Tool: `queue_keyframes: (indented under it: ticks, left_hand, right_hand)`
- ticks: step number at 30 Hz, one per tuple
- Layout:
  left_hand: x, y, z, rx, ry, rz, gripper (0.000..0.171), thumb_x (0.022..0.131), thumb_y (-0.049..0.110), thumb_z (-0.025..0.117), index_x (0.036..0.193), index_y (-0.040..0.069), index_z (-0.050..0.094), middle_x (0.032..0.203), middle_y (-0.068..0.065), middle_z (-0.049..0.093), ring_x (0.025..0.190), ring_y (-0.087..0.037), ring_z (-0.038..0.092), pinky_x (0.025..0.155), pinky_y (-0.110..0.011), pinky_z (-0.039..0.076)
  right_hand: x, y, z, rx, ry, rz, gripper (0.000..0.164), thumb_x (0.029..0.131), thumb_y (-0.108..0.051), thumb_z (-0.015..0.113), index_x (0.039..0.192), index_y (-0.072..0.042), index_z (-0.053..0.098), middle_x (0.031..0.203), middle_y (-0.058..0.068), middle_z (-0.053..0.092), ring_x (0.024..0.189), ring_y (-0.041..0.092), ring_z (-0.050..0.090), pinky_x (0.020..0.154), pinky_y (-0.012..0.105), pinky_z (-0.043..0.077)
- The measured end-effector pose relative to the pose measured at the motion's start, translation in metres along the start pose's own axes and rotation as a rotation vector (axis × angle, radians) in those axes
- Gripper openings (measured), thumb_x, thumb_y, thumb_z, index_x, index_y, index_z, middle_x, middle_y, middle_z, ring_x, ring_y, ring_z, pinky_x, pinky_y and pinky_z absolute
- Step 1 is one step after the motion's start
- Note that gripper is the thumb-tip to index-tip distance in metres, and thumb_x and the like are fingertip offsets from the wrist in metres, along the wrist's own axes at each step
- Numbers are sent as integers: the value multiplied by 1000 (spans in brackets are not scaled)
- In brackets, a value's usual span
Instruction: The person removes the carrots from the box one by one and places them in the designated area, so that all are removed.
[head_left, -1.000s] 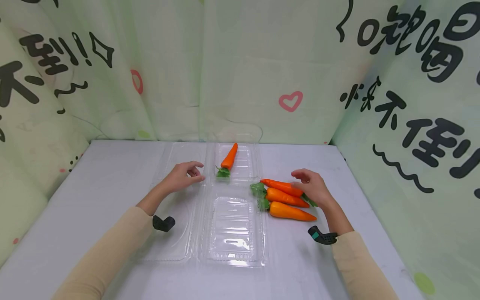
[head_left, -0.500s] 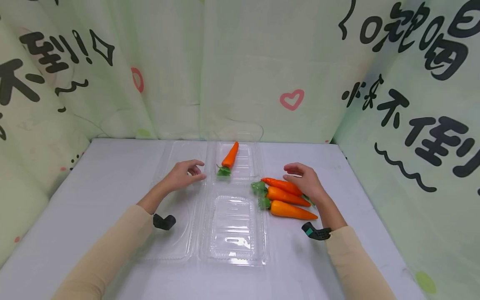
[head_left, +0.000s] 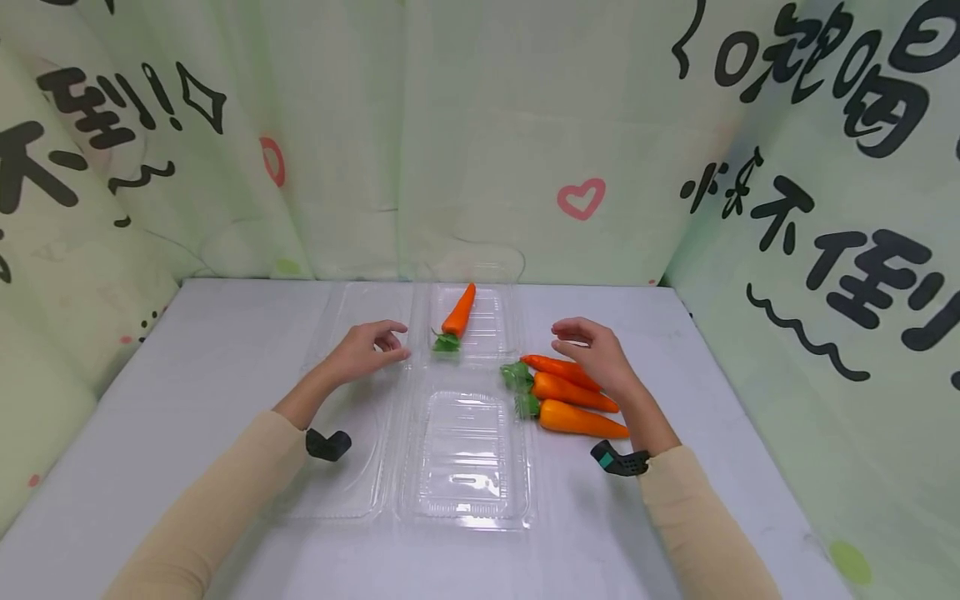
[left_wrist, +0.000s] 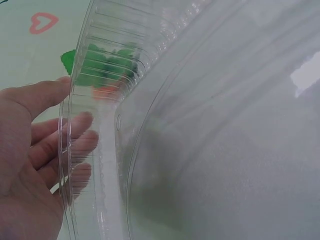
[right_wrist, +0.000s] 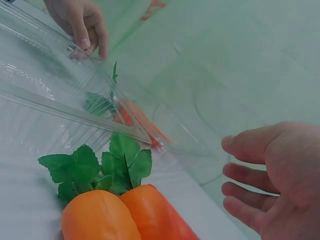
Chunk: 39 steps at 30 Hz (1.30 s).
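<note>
In the head view, my left hand [head_left: 363, 350] is beside the far clear plastic container [head_left: 491, 337], fingers loosely bent with a gap to the thumb. Its thumb tip is at the clear plastic rim [left_wrist: 70, 115] in the left wrist view, and several fingers show through the plastic. One orange carrot [head_left: 459, 311] with green leaves lies in the far container. My right hand [head_left: 596, 354] holds nothing, its fingers relaxed over the far end of three carrots [head_left: 573, 392] lying side by side. The right wrist view shows this hand [right_wrist: 285, 175] apart from the nearest carrot [right_wrist: 100, 217].
A second clear container [head_left: 465, 467] stands in front of the far one, with its lid [head_left: 337, 492] spread out to the left. The white table [head_left: 187, 367] meets a pale green curtain [head_left: 480, 167] at the back, and another stretch of curtain is at the right.
My right hand has moved left and slightly away from me over the carrots. The left hand, carrots and containers have stayed in place.
</note>
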<state>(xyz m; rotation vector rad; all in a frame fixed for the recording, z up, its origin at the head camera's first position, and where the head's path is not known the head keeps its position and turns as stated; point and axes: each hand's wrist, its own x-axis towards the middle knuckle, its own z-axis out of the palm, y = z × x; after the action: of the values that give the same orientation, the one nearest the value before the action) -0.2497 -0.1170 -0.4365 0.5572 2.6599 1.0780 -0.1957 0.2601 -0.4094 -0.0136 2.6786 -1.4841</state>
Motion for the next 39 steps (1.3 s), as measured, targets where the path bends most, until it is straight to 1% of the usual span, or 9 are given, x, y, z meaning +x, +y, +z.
queue_keyframes:
  ticks: [9,17,25,31,34,39]
  left_hand:
    - [0,1,-1,2,5,4,50,90,28,68,133,5,55,101,-8,66,99,-24,59,84,-36,52]
    - [1,1,0,3,-3,6,50,90,28,68,133,5,55,101,-9,66,97,-23,60,82,-34,52]
    - [2,-2,-1,1,-6,5,50,90,28,68,132,6,56,100,-8,66,96,-22,60,81,-33,52]
    - [4,-4,-1,0,3,16,49,90,28,68,132,6,56,100,-8,66,96,-22,60,81,-34,52]
    - [3,-5,0,2,3,17,49,90,28,69,132,5,56,100,-7,66,95,-21,60,81,-33,52]
    - [1,-7,1,-9,5,13,49,89,28,69,132,6,56,99,-7,66,95,-21,60,80,-33,52]
  right_hand:
    - [4,-4,4,-8,0,-4,40,96,-24,61,132,-9,54,134,12,58,125,30,53,104,45,45]
    - [3,-7,7,-4,1,-7,37,96,-25,60,130,-12,56,133,11,59,125,29,54,104,45,45]
    - [4,-17,11,27,-32,-31,36,96,-27,60,130,-14,56,134,12,58,125,28,54,105,45,44]
    - [7,-27,16,41,-52,-57,38,96,-25,59,132,-11,54,136,15,56,125,28,54,106,46,43]
    - [6,-31,20,47,-77,-73,39,97,-24,58,132,-9,54,136,15,56,125,28,53,107,46,42]
    - [6,-41,29,69,-114,-91,38,96,-24,59,131,-10,54,133,12,58,124,27,55,106,44,43]
